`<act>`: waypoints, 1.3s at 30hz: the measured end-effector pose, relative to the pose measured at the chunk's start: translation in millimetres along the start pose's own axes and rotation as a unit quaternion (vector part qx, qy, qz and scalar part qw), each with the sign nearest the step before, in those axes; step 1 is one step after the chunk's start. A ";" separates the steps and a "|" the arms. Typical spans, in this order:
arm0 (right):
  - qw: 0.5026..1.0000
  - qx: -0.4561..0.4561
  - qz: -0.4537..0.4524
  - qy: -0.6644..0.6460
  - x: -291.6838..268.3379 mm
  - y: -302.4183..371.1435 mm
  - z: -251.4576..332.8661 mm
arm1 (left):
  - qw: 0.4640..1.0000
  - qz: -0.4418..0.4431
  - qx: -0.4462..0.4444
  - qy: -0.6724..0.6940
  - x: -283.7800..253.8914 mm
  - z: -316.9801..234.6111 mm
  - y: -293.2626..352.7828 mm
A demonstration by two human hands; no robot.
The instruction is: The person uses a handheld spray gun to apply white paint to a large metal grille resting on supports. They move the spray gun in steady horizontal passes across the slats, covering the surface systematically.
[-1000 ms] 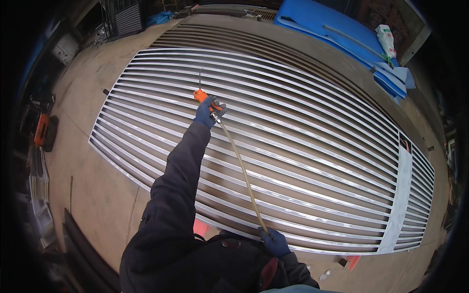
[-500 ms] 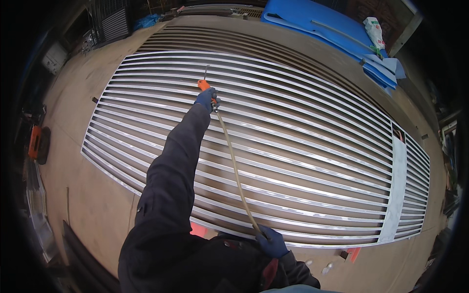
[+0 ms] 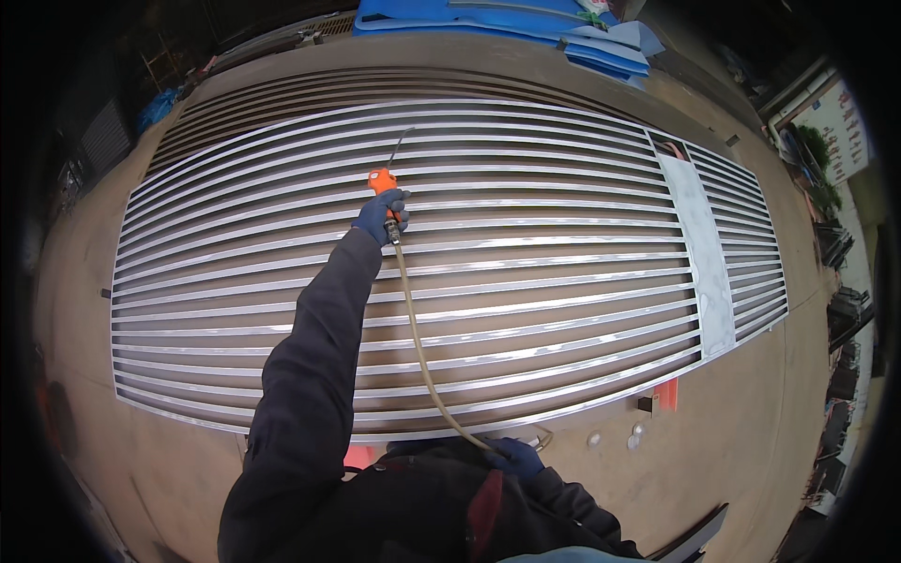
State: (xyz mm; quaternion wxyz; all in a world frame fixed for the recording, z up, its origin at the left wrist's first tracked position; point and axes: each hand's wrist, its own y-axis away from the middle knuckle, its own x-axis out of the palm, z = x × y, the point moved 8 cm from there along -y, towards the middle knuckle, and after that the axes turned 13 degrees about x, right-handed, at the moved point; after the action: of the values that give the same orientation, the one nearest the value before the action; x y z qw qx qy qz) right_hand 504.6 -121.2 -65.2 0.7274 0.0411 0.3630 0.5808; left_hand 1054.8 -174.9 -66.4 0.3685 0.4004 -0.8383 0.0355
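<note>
My left hand (image 3: 383,214), in a blue glove, is closed around the grip of an orange air blow gun (image 3: 381,180) at arm's length. The gun's thin bent nozzle (image 3: 401,146) points away over a large silver metal grille (image 3: 526,302) of long parallel slats. From the gun's metal coupling a pale yellowish hose (image 3: 419,349) runs down toward my body. Near the grille's close edge my right hand (image 3: 516,457), gloved in blue too, is closed on that hose. A loop of hose shows just beyond its fingers.
A flat plate (image 3: 704,253) crosses the grille on the right. Beyond lie dark slats (image 3: 319,89) and blue foam sheets (image 3: 488,21). Red supports (image 3: 667,394) show under the near edge. Small pale discs (image 3: 637,435) lie on the floor. Dark equipment (image 3: 849,314) stands at far right.
My view has turned right, so the grille and foam sheets sit further left. The blow gun has shifted slightly right along the slats. Both hands keep their hold.
</note>
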 end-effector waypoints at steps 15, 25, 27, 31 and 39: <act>0.983 0.061 -0.129 -0.115 -138.8 84.7 -98.2 | 0.989 0.102 -0.083 -0.074 283.9 187.7 -62.8; 0.981 0.049 -0.134 -0.129 -169.0 97.3 -144.5 | 0.967 0.176 -0.133 -0.126 395.4 250.2 -58.2; 0.984 0.040 -0.124 -0.125 -171.0 92.6 -143.2 | 0.971 0.148 -0.116 -0.149 390.1 249.6 -63.4; 0.981 0.061 -0.119 -0.138 -176.6 88.0 -142.9 | 0.985 0.093 -0.065 -0.127 372.0 247.1 -80.7; 0.941 0.196 -0.151 -0.230 -177.9 116.2 -178.8 | 0.992 0.055 -0.073 -0.091 416.3 339.1 -96.6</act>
State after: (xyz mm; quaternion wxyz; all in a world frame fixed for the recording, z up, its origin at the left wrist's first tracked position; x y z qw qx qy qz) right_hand 295.9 -304.1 -54.9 0.8479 0.2604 0.2942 0.3560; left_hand 752.5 -629.1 -66.4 0.3162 0.3275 -0.8894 -0.0426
